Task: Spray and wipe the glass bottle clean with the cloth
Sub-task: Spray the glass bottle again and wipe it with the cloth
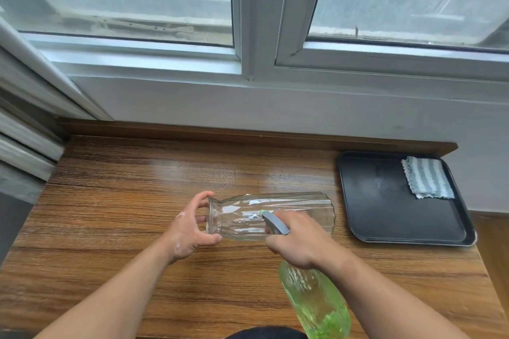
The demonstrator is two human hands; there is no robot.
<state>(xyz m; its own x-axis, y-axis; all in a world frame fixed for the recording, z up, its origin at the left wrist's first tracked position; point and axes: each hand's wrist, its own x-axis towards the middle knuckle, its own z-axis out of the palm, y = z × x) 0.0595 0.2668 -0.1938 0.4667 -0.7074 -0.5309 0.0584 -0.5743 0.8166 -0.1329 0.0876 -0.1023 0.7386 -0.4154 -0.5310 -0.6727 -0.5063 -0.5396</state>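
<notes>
From the head camera, both bare forearms reach out from the near edge of the wooden table [110, 201], coming together toward its middle. The left hand [187, 231] is turned palm inward, thumb below and fingers curled over the top, clasping the open mouth of the glass bottle [275, 215]. The bottle is clear and ribbed, held on its side, its mouth toward the left and its base toward the right edge; whether it rests on the wood or hangs just above it is hard to say.

The right hand [300, 242] is wrapped around the neck of a green spray bottle [314, 303], knuckles up, the grey spray head [275, 224] sticking out between the fingers and aimed at the glass bottle's side. The fingers over the trigger are mostly hidden, so how far it is squeezed cannot be told. The spray bottle's bottom is cut off by the lower edge of the frame.

At the far right corner of the table sits a black tray [385, 215], and the folded striped cloth [427, 177] lies in its far right corner, well apart from both hands. The tray slightly overhangs the table's right edge.
</notes>
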